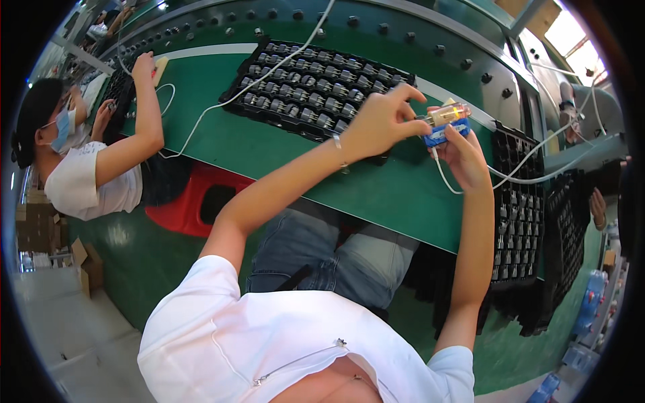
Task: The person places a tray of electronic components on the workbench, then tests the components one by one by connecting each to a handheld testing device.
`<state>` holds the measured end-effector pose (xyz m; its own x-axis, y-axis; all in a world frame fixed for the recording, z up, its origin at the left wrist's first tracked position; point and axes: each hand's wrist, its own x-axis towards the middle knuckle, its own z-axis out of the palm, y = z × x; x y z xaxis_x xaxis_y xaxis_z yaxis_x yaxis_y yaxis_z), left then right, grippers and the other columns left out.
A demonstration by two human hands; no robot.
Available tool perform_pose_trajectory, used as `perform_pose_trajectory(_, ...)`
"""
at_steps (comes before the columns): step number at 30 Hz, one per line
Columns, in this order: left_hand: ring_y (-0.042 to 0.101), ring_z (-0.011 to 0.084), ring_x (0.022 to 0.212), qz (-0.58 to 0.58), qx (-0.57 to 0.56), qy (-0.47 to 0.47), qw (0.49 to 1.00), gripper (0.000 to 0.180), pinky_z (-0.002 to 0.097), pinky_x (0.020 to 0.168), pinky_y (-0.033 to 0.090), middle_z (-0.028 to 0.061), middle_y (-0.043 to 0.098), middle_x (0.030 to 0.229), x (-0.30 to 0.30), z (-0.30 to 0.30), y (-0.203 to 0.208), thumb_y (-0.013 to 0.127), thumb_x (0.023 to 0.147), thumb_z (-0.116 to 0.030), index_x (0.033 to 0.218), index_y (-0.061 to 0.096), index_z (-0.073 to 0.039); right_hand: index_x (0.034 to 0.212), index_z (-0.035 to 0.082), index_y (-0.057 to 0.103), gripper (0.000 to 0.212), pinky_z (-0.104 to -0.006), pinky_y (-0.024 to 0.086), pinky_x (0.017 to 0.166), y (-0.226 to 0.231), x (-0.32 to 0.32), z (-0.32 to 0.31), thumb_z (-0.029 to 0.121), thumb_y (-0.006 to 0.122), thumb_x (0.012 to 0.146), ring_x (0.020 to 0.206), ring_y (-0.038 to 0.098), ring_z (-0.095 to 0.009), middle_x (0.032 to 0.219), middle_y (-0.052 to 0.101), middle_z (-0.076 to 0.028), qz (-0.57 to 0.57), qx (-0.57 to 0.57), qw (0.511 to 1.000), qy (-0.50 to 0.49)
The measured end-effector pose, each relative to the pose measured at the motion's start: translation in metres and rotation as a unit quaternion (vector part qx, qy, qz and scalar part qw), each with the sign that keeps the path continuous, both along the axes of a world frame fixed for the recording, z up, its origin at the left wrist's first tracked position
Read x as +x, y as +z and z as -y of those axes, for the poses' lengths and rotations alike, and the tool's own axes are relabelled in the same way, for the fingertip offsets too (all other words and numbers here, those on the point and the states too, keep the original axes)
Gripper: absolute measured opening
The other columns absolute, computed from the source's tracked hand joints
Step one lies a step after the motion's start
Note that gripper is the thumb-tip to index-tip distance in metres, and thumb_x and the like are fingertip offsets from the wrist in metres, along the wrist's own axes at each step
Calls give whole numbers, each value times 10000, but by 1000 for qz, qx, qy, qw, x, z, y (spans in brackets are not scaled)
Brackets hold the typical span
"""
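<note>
In my right hand [468,160] is a blue hand-held device [445,132] with a clear top section [449,114] that glows yellow. The fingers wrap its right side and underside, with the thumb along the front. My left hand [379,126] reaches in from the left. Its thumb and a finger close at a small silver metal part [424,119] at the device's left end, while the index finger arches above. A white cable [443,176] hangs from the device's underside and curves right. Below my left hand lies a black tray [295,91] with rows of small silver cylindrical parts.
Another black tray [519,228] of silver parts stands at the right, beside more stacked black trays [563,235]. A white cord [259,84] crosses the green worktable [376,195]. To the left, a co-worker [94,154] works near a red stool [185,201].
</note>
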<state>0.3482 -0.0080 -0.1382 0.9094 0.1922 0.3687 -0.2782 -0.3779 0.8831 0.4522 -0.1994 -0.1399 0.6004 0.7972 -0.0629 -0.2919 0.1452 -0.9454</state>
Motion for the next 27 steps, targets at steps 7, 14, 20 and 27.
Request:
perform_pose_trajectory(7,676,361,751,-145,400,303,852,357,465,646,503,167,692,809,-87,-131,12,700,860,-398,926,652,-50,1136,-53,624,443,-273,529,714,24,24,21,242,763,837,798,653,-113,938,691,-76,351,-158,871,-306)
perform_pose_trajectory(14,666,362,802,-245,491,363,754,357,462,674,516,153,690,844,-127,-197,-3,672,876,-390,857,648,-34,1141,-9,653,489,-283,517,702,1,19,12,291,791,781,739,628,-118,877,691,-88,479,-245,780,-318)
perform_pose_trajectory(20,667,356,741,-257,494,338,759,335,458,648,520,146,688,785,-125,-205,-2,688,860,-359,779,676,-34,1109,20,672,474,-301,488,639,-7,12,3,332,790,773,666,582,-165,816,655,-80,493,-251,778,-299)
perform_pose_trajectory(27,630,200,626,-128,419,364,822,174,318,588,496,100,672,728,-126,-165,21,696,870,-190,841,682,-19,1145,28,670,502,-308,484,639,-4,9,7,338,788,768,665,564,-167,798,639,-73,471,-276,787,-288)
